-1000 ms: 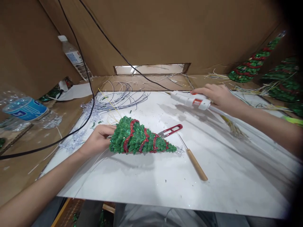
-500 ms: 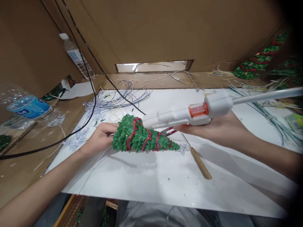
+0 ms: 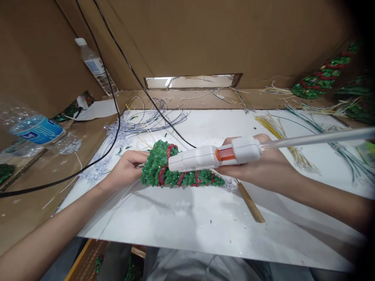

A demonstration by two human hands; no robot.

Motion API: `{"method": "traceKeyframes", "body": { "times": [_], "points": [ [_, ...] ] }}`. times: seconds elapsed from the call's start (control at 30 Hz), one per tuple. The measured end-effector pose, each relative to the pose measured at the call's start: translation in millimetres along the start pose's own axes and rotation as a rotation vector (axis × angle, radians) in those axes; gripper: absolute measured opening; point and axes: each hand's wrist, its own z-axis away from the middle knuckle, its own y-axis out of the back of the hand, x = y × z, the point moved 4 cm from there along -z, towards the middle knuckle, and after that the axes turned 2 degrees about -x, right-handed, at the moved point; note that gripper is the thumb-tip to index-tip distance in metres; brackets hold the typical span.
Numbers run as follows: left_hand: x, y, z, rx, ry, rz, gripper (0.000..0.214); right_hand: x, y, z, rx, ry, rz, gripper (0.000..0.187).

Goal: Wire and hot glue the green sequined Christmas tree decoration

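My left hand (image 3: 129, 168) is closed on the wide base of a small green glittery Christmas tree (image 3: 155, 171), which lies on its side with red garland bands around it. A silvery star (image 3: 230, 185) is at its tip, on the right. In my right hand (image 3: 258, 160) is a white hot glue gun (image 3: 199, 158) with an orange-edged window and a clear glue stick (image 3: 316, 139) out of its rear. The gun's front end is over the tree and covers part of it; whether they touch I cannot tell. A wooden-handled tool (image 3: 250, 203) lies below my right hand, its metal end hidden.
Bundled wires (image 3: 272, 128) lie at right, with loose wires (image 3: 158, 121) at the back left. Plastic bottles (image 3: 38, 130) lean at left. Black cables (image 3: 129, 70) hang across the left side. Another decorated tree (image 3: 325, 76) stands back right against the cardboard wall (image 3: 205, 35).
The glue gun has moved left and slightly down, farther over the tree. The red-handled cutting tool seen under it is now hidden. My left hand still holds the tree's base.
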Motion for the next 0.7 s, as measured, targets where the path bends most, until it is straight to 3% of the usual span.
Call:
{"method": "traceKeyframes", "body": {
  "times": [0.1,0.3,0.7],
  "points": [
    [1.5,-0.3,0.4,0.005,-0.008,-0.01,0.024,3.3,0.7,4.9,0.018,-0.024,0.022,0.022],
    [1.5,-1.4,-0.2,0.009,-0.005,0.015,0.024,6.1,1.6,10.7,0.134,0.064,0.169,0.008],
    [10.2,-4.3,-3.8,-0.016,-0.011,0.008,0.022,8.8,-5.3,6.9,0.037,-0.064,0.169,0.016]
  ]
}}
